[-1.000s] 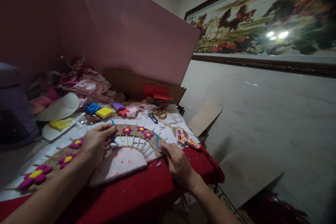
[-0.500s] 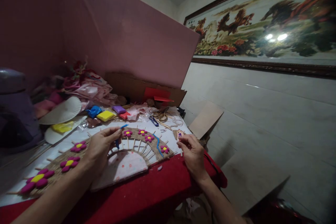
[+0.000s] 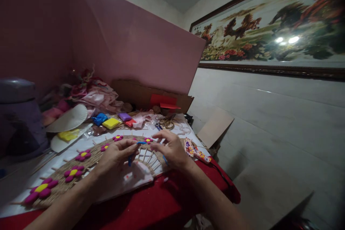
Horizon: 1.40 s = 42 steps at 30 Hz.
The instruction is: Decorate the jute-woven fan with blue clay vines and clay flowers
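Note:
My left hand [image 3: 120, 154] pinches a thin blue clay strip [image 3: 141, 143] between thumb and fingertips; part of it hangs below the hand. My right hand [image 3: 172, 149] is beside the strip's free end, thumb and fingers apart; whether a fingertip touches the strip I cannot tell. Beneath both hands lies a fan-shaped piece wrapped in brown twine [image 3: 94, 152], with sticks poking out and magenta clay flowers [image 3: 73, 173] with yellow centres. A spotted pale half-round panel [image 3: 134, 178] forms its inner part. My right hand hides much of another blue strip [image 3: 165, 160] on the twine.
A flower-patterned glue gun [image 3: 195, 151] with a black cord lies at the table's right edge. Behind are a yellow clay pack [image 3: 111, 123], a blue pack [image 3: 99, 119], a purple pack [image 3: 124, 116], paper plates [image 3: 71, 118] and cardboard [image 3: 129, 91]. Red cloth [image 3: 151, 201] covers the front edge.
My right hand has left the glue gun at the right and moved left, over the fan and close to the blue strip. The left hand still holds the strip, slightly lower and further right.

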{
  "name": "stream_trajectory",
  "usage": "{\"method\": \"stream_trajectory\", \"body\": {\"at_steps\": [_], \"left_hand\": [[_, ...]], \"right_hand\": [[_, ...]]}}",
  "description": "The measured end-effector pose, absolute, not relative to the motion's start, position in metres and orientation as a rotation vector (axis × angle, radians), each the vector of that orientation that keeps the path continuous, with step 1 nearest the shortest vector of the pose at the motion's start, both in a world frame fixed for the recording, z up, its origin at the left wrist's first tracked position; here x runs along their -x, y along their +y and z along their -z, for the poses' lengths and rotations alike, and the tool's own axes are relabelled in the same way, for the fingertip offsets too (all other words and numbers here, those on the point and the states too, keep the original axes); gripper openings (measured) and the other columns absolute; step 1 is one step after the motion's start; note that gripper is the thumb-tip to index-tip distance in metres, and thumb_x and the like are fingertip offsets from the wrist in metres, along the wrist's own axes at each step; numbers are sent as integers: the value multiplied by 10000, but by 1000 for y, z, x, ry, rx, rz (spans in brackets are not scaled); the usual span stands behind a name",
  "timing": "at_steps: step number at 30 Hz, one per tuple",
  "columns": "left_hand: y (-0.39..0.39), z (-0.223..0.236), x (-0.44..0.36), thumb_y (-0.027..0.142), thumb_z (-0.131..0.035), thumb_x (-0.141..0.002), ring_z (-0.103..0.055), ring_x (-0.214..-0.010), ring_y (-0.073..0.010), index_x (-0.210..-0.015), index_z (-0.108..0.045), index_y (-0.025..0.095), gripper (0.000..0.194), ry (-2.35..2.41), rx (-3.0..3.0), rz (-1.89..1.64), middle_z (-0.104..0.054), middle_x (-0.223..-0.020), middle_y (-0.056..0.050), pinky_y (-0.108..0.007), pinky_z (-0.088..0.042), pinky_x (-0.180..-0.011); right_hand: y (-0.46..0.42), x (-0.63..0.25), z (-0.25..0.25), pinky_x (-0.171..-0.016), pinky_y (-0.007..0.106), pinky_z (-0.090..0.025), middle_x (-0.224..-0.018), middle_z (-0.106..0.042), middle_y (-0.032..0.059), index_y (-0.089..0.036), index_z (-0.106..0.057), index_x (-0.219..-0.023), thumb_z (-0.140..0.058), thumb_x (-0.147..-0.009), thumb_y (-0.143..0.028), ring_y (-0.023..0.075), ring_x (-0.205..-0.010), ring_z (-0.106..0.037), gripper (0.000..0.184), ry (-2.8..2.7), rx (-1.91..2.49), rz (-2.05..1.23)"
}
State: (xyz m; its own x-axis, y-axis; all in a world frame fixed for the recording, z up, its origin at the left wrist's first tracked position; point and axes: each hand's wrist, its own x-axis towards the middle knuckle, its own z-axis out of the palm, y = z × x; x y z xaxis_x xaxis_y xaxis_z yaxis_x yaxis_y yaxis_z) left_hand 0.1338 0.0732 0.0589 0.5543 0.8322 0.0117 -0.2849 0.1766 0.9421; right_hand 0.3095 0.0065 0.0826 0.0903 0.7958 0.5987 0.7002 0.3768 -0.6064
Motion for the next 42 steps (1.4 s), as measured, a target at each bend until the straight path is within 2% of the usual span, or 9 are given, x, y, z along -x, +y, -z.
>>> {"method": "stream_trajectory", "body": {"at_steps": [2,3,9,14,19,25,30,38,42], "left_hand": [[74,-59,-134,383,-778,-576,-422,-454,-78,-627,-625,150,284,598,-1179,-861,-552,-524,13,-195,-289,-439],[75,-59,-133,392,-769,-586,-412,-447,-79,-619,-628,151,281,603,-1209,-867,-548,-513,12,-199,-278,-435],[84,-53,-133,435,-712,-660,-434,-489,-88,-645,-678,151,286,571,-1391,-859,-575,-576,-6,-204,-298,-462],[76,-54,-139,427,-744,-626,-417,-459,-79,-684,-666,162,282,573,-1150,-829,-544,-542,14,-196,-307,-451],[78,-59,-133,394,-768,-595,-426,-451,-88,-715,-683,152,284,644,-1253,-721,-563,-525,1,-201,-290,-444],[90,-66,-114,384,-705,-694,-460,-502,-106,-719,-655,155,236,489,-1461,-421,-578,-587,-20,-207,-316,-464],[88,-75,-103,318,-650,-765,-515,-638,-141,-803,-639,176,147,365,-1480,-305,-594,-696,-36,-238,-382,-582],[95,-63,-96,363,-659,-749,-457,-629,-114,-877,-656,205,204,431,-1548,-202,-566,-704,-6,-198,-321,-533],[93,-61,-104,365,-700,-696,-388,-526,-85,-778,-630,178,216,461,-1532,-252,-529,-613,17,-195,-255,-467]], "right_hand": [[18,-299,-86,-629,236,-488,-923,-655,44,-173,-638,-988,-746,-674,-264,145,-794,-614,344,-1756,1289,-294],[23,-296,-86,-639,235,-492,-926,-658,40,-173,-622,-1018,-745,-673,-251,144,-803,-619,374,-1785,1260,-350],[36,-294,-70,-595,209,-457,-711,-622,-11,-162,-624,-790,-615,-788,-177,106,-649,-569,18,-1710,1221,-323],[34,-295,-52,-640,224,-460,-750,-631,13,-166,-628,-801,-573,-832,-188,123,-703,-579,67,-1684,1145,-214],[27,-289,-41,-656,263,-465,-726,-627,35,-176,-593,-834,-461,-912,-263,147,-686,-574,176,-1796,1101,136],[5,-275,-38,-613,284,-469,-709,-620,38,-193,-553,-909,-405,-916,-214,154,-639,-555,149,-1983,866,529],[0,-267,-40,-604,257,-483,-749,-611,35,-195,-545,-939,-398,-878,-176,144,-686,-580,161,-1945,720,544],[-1,-267,-34,-540,248,-456,-773,-582,36,-196,-590,-921,-469,-853,-196,135,-642,-547,139,-1846,754,536],[-1,-267,-34,-578,248,-463,-781,-558,45,-181,-614,-957,-473,-868,-193,135,-669,-535,167,-1808,856,472]]}}
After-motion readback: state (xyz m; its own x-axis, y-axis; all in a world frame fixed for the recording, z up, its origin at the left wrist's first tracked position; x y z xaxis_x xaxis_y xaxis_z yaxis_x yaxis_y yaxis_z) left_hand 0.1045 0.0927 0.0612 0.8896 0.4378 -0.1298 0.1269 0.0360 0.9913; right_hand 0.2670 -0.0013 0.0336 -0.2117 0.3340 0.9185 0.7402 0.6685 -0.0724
